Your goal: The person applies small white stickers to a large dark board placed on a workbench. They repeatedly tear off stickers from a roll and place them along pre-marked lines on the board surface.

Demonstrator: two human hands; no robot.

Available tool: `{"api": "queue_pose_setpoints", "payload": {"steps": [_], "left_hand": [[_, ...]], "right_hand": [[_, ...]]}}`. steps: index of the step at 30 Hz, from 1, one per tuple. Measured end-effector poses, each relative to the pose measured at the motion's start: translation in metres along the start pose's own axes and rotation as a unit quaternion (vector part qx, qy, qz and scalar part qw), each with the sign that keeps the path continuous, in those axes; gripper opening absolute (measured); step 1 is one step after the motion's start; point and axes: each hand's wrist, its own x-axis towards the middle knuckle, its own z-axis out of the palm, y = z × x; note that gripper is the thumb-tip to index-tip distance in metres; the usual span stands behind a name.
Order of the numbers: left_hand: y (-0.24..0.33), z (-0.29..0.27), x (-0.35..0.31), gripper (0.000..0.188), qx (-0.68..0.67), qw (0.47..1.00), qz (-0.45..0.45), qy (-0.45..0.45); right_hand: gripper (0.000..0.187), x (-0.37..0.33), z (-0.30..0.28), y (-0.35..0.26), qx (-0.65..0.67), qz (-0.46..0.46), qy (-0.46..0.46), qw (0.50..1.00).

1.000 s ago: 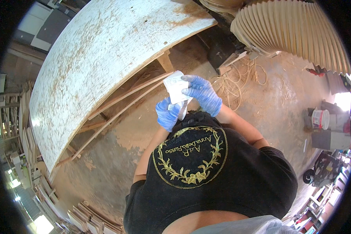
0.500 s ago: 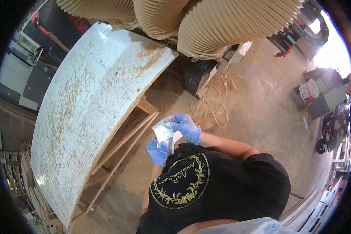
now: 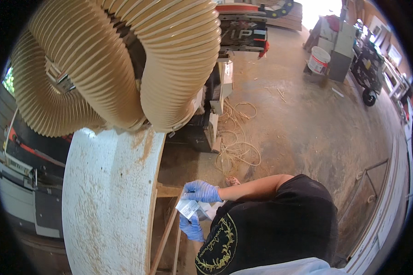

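Observation:
Both my hands wear blue gloves and are close together in front of my black shirt (image 3: 280, 224). A small white printed packet (image 3: 187, 208) is between them, with a paler, crumpled part toward my body. My right hand (image 3: 203, 191) grips its upper edge with bent fingers. From below, my left hand (image 3: 191, 228) pinches its lower side. Glare on the packet and its small size hide whether anything is inside.
To the left lies a large white panel (image 3: 96, 192) strewn with sawdust, with wooden strips (image 3: 166, 238) beneath its edge. Thick ribbed beige hoses (image 3: 179, 68) hang above its far end. Beyond my hands, a coiled cord (image 3: 237, 153) lies on the dusty floor; a white bucket (image 3: 318, 60) and a wheeled black object (image 3: 367, 75) stand farther right.
The view has turned, so the hoses fill more of the upper left and the panel looks narrower. My hands appear lower in view, still on the packet, which is tilted differently.

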Motion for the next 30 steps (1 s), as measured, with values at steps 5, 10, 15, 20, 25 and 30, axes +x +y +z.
{"api": "queue_pose_setpoints", "payload": {"steps": [5,10,15,20,25,30], "left_hand": [[-0.003,0.002,0.002,0.050,-0.008,1.000,-0.018,-0.007],[-0.020,0.002,-0.004,0.049,-0.068,0.995,-0.071,-0.026],[0.007,0.005,-0.003,0.047,-0.105,0.992,-0.067,-0.025],[-0.002,-0.006,-0.009,0.047,-0.080,0.995,-0.058,-0.001],[0.026,0.002,-0.002,0.037,-0.054,0.998,-0.012,0.027],[0.006,0.000,-0.008,0.032,-0.011,0.999,-0.007,0.036]], "right_hand": [[0.028,-0.004,-0.005,-0.005,-0.007,0.024,0.035,0.999],[0.026,0.002,-0.003,-0.010,0.173,0.119,0.100,0.973],[0.028,0.009,-0.012,-0.012,0.297,0.140,0.162,0.931],[0.025,0.015,-0.011,-0.013,0.324,0.123,0.140,0.927],[0.024,0.010,-0.012,-0.013,0.312,0.121,0.159,0.929],[0.024,0.009,-0.010,0.017,0.303,0.133,0.156,0.931]]}}
